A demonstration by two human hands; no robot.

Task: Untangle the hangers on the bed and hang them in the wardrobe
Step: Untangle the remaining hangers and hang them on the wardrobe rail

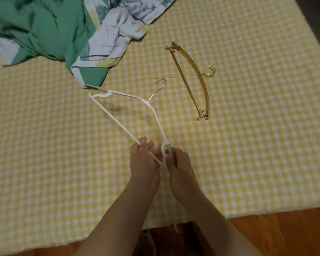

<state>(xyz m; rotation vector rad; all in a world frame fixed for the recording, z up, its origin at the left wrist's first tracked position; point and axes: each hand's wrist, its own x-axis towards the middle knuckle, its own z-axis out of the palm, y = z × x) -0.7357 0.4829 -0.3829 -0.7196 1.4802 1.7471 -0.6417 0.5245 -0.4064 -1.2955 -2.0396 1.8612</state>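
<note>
From the head camera, looking down over the foot of the bed (248, 163), the surface is a yellow and white checked cover that fills almost the whole view. Along the bottom edge the cover ends and warm orange-brown wooden floor (284, 231) shows beneath it. At the top right corner a dark strip of the room lies past the bed's edge, too dim to read.

A crumpled quilt (44, 28), green on one side and pale with a leaf print on the other, is heaped in the upper left, one corner trailing down toward the middle of the bed.

Both bare forearms reach in from below. The left hand (142, 159) pinches the straight bottom bar of a white hanger (118, 124), thumb and fingers closed on the thin wire. The right hand (179, 167) is curled around the hanger's near corner, fingers wrapped on a greyish grip section there. The white hanger is lifted above the cover, its far end close to the trailing quilt corner, its metal hook (160, 87) pointing away from the person.

Well apart to the right, a gold hanger (194, 76) with a curved top bar, a straight lower rod and pinkish end clips lies flat on the checked cover, untouched.
</note>
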